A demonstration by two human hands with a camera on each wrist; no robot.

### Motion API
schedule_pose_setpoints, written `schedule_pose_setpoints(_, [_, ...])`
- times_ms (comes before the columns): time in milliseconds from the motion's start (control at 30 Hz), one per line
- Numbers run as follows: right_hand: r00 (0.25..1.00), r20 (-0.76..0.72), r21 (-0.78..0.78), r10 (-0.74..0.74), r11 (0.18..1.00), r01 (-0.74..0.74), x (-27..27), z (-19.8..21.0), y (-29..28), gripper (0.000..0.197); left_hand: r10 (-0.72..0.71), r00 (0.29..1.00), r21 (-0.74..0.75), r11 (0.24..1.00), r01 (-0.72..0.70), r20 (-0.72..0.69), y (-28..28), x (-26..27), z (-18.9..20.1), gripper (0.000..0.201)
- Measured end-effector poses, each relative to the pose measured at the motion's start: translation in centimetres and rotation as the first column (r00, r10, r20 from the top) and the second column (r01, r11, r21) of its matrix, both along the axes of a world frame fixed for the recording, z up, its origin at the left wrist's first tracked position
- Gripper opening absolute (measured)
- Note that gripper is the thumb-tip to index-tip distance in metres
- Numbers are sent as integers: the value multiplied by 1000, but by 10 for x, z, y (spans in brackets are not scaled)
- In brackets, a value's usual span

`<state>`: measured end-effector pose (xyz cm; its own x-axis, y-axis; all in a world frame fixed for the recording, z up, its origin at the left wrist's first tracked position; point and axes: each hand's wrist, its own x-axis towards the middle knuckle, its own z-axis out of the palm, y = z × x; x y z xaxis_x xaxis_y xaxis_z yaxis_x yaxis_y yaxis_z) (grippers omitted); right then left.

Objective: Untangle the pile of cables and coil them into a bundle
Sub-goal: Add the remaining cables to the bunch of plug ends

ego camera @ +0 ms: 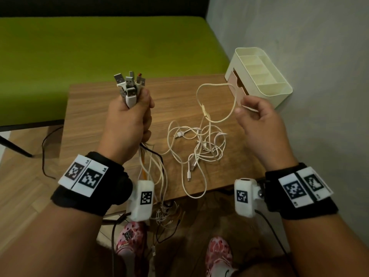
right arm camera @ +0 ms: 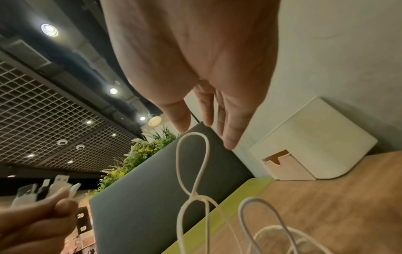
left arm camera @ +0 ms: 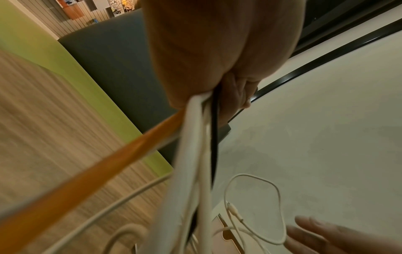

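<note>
**Mia:** What is the left hand (ego camera: 127, 118) doing?

**Tom:** It is squeezed tight round a bunch of plug ends (ego camera: 129, 84). The plugs stick up out of the fist. Their cords (ego camera: 153, 166) hang down under it, over the near edge of the wooden table (ego camera: 99, 120).

**Mia:** And the right hand (ego camera: 257, 118)?

**Tom:** It holds up a loop of white cable (ego camera: 217, 100). Its thumb and fingers look loosely bent round the loop. How tightly they pinch it cannot be seen.

**Mia:** Where is the messy part?

**Tom:** The tangled pile (ego camera: 201, 144) lies on the table, between the two hands and a bit lower. The lifted loop runs down from the right hand into it, so the right hand is nearer. It probably needs to pull that cable up and away to its own side.

**Mia:** What else is there?

**Tom:** A cream organiser box (ego camera: 275, 90) stands by the wall, just behind the right hand.
</note>
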<state>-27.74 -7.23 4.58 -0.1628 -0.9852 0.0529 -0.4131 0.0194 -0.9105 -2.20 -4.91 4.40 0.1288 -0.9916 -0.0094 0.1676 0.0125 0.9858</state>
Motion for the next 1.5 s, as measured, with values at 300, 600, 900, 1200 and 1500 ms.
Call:
schedule_pose_setpoints(300, [893, -226, -323, 390, 835, -446, 54, 2, 38, 12, -49, 989, -32, 998, 45, -143, 4, -2, 9, 32])
schedule_pose_setpoints(600, [634, -368, 21, 680, 687, -726, 82, -46, 42, 41, -98, 946, -55, 995, 85, -309, 21, -3, 31, 36])
schedule_pose_setpoints(900, [716, -420, 58, 557, 804, -592, 68, -33, 33, 14, -52, 984, 35, 998, 59, -171, 26, 18, 30, 33])
schedule_pose_setpoints(1200, [931, -56, -381, 360, 854, -353, 46, -1, 26, 9, -67, 989, 139, 989, 48, 134, 28, 3, 12, 30])
schedule_pose_setpoints(1500, [984, -158, -482, 76, 864, -144, 1, 5, 11, 5, 212, 913, 130, 954, -271, 349, 10, 38, -4, 32])
